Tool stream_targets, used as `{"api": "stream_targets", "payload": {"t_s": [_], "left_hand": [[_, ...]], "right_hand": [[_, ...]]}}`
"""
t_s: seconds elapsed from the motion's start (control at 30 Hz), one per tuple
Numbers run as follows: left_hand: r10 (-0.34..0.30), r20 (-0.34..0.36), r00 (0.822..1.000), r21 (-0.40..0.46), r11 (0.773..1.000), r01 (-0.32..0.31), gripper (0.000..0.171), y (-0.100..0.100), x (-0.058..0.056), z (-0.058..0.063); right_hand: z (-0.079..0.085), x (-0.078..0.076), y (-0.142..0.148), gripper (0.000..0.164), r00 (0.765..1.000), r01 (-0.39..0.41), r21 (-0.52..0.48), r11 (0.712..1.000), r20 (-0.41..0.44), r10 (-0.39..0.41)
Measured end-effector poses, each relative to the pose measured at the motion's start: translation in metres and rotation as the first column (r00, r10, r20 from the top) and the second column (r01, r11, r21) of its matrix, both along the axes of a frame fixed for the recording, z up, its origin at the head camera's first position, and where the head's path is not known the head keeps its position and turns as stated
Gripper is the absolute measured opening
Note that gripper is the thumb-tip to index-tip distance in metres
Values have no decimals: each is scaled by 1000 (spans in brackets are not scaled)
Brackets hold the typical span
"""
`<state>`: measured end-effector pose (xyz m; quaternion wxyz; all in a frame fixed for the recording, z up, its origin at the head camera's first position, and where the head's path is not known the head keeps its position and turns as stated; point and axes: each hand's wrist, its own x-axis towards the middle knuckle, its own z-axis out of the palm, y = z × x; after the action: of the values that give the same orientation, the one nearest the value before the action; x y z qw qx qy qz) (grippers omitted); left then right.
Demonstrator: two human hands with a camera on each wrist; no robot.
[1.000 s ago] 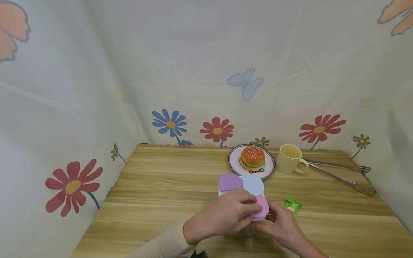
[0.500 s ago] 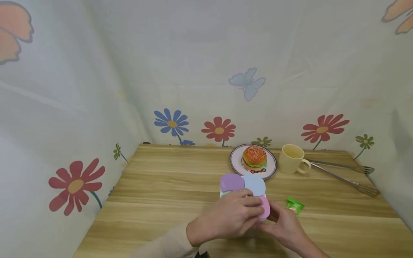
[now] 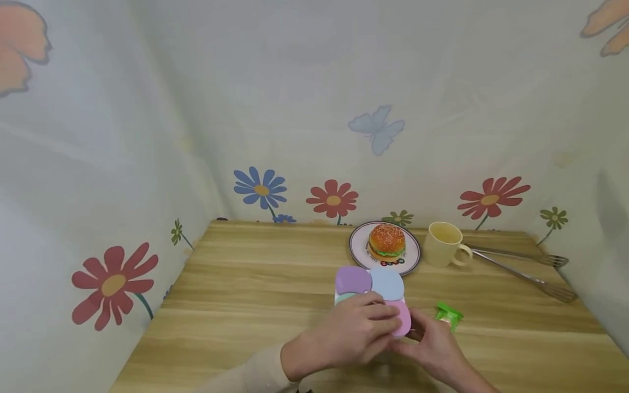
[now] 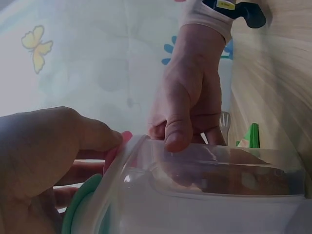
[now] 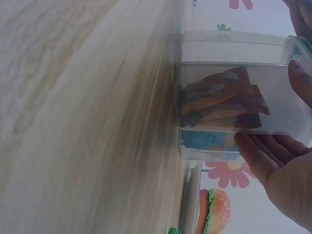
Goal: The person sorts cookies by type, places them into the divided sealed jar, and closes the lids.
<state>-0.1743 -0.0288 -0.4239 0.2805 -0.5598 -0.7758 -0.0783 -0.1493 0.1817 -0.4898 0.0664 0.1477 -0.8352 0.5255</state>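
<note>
A clear plastic storage container (image 5: 219, 48) stands on the table, topped by purple, light blue, green and pink lids. My left hand (image 3: 351, 330) reaches over the top, fingers bent across the pink lid (image 3: 403, 319), with a fingertip at that lid's edge in the left wrist view. The green lid (image 4: 80, 207) is partly covered by this hand. From the right side, my right hand (image 3: 432, 344) grips the container's wall between thumb and fingers. Brown wrapped packets (image 5: 222, 97) lie in one compartment, and a blue packet (image 5: 204, 140) shows in another.
Behind the container, a toy hamburger (image 3: 387, 241) sits on a round plate (image 3: 360, 256). A cream mug (image 3: 442, 245) stands to the plate's right, then two metal spatulas (image 3: 535, 281). A small green packet (image 3: 448, 315) lies right of the container. A flowered curtain (image 3: 295, 109) encloses the table.
The left hand's fingers have shifted slightly and now spread more over the pink lid. The right hand keeps its grip, and the container stays in place.
</note>
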Motion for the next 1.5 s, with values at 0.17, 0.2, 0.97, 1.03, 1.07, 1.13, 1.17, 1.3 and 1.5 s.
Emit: {"api": "stream_targets", "payload": {"t_s": [0.17,0.2,0.97,1.03,1.07,1.13,1.17,1.3,1.5], "left_hand": [[21,53,998,-26,999,-20,29,-6,-1,0],[21,74,997,-34,999,-19,30,-7,-2,1],[-153,325,933,201,976,90,38,-36,-23,-5],[-145,405,903,220,974,57,39,-40,-25,-6],[-139,446,884,229,973,38,40,-43,-26,-7],[-123,508,852,243,970,-6,41,-47,-28,-8],[-113,527,842,249,968,-25,42,-49,-30,-9],[-77,564,822,265,960,-92,47,-56,-37,-15],[-63,602,796,311,937,-160,50,-64,-46,-23]], "right_hand": [[1,-3,-1,65,999,12,5,1000,33,-13],[2,-3,-1,65,999,18,10,1000,41,-18],[3,-1,-1,68,996,40,61,997,80,-45],[3,-1,-1,69,995,45,59,997,82,-50],[3,-1,-1,69,994,52,56,997,94,-57],[3,-1,-1,69,994,50,58,997,93,-55],[3,-1,-1,70,995,47,59,997,91,-52],[3,0,-2,69,995,39,61,997,91,-45],[4,1,-2,70,995,44,70,997,91,-51]]}}
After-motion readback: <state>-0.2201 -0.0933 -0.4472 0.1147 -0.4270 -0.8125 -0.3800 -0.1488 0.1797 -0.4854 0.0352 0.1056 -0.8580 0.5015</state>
